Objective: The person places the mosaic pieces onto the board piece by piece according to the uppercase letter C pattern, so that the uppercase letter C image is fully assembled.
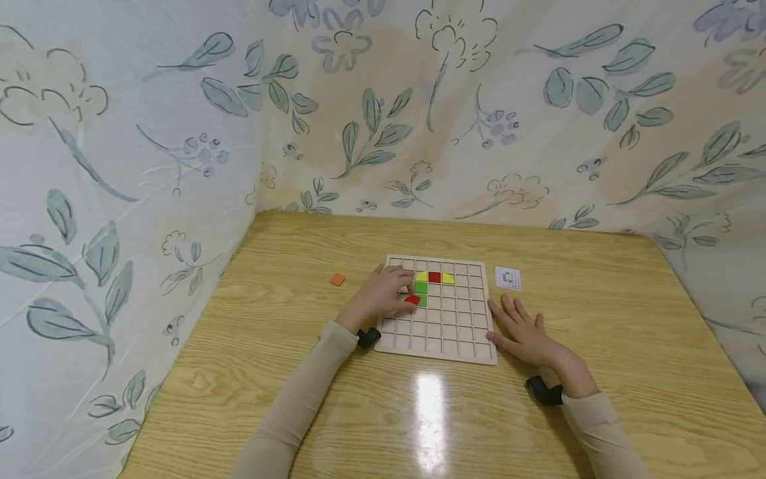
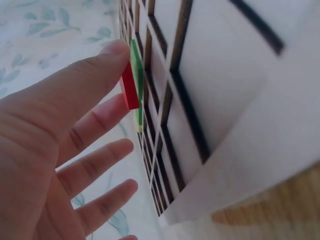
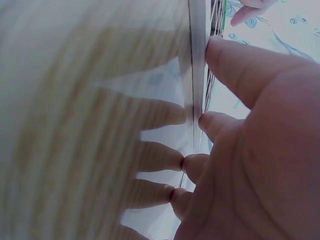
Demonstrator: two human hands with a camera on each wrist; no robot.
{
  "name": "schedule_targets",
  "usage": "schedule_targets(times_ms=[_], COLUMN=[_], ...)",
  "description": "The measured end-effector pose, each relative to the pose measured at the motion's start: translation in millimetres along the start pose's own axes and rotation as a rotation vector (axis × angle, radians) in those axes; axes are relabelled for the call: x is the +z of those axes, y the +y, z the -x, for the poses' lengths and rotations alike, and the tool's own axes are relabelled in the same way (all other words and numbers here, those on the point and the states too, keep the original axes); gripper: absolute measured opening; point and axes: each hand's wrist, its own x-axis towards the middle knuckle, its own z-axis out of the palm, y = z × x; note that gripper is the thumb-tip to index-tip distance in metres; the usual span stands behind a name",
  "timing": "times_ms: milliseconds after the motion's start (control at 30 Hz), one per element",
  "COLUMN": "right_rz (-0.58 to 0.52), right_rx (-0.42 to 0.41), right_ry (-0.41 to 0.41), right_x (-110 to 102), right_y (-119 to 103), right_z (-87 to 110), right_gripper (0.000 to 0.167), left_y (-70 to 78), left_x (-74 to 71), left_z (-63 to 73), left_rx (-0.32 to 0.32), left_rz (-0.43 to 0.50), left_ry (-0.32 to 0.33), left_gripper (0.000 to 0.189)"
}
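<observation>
Head: left hand point(image 1: 378, 296) reaches over left part of grid board point(image 1: 449, 336), palm down, grip pinching red tile point(image 1: 412, 301) just beside lower green tile point(image 1: 423, 301). Right hand point(image 1: 528, 337) at board's right edge, grip released, fingers spread.
Left wrist: thumb and index finger hold red tile by opposite ends; other fingers loosely extended, holding nothing.
Right wrist: thumb and index tips at board edge, next two fingertips touching tabletop point(image 3: 55, 140).
</observation>
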Motion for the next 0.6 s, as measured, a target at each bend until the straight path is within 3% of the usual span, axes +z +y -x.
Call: schedule_targets(times_ms=[333,600], right_rz=[0.005,0.008], right_rx=[-0.011,-0.009], right_ry=[0.012,0.012], right_x=[1.7,5.0], right_y=[-1.0,1.6], right_z=[0.8,0.2], right_gripper=[0.07,0.07], left_y=[0.7,-3.1], left_x=[6.4,7.0], left_z=[1.0,4.0], left_rx=[-0.031,-0.015], left_rz=[-0.019,0.017], left_ry=[-0.002,0.014], left_gripper=[0.028,0.026])
